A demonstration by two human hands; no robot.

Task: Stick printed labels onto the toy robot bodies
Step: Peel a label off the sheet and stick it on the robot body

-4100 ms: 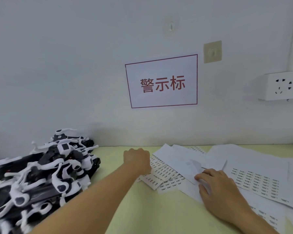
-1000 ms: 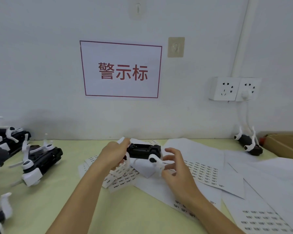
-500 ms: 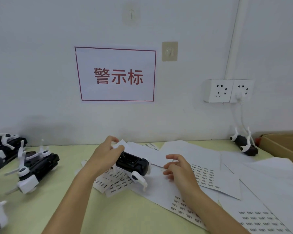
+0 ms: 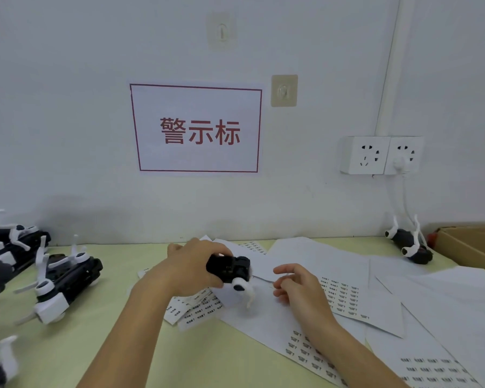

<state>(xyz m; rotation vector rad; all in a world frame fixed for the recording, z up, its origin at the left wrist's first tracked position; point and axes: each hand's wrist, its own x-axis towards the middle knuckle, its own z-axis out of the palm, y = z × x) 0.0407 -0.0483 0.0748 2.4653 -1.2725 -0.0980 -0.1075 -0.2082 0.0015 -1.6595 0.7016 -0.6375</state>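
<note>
Two hands: left (image 4: 189, 268) grips toy robot (image 4: 230, 268); right (image 4: 297, 287) loose, perhaps empty; sign (image 4: 196, 128) "警示标".

Bare table (image 4: 101, 340) lies open at front-left — label sheets (image 4: 345, 292) crowd the right.

Label print (image 4: 339, 295) too small to read, cardboard box (image 4: 471, 247) and left toy pile (image 4: 0, 253) cut off by edges

- Toy robot bodies: one held (image 4: 230, 268), one at the right wall (image 4: 409, 245), at least three at the left (image 4: 67, 278); the cut-off pile prevents an exact count.
- Wall sockets (image 4: 381, 155): two.
- Wall hooks (image 4: 284, 91): two.
- Sign (image 4: 196, 128): one.
- Cardboard box (image 4: 471, 247): one.
- Label sheets (image 4: 339, 295): several, overlapping; not countable.
</note>
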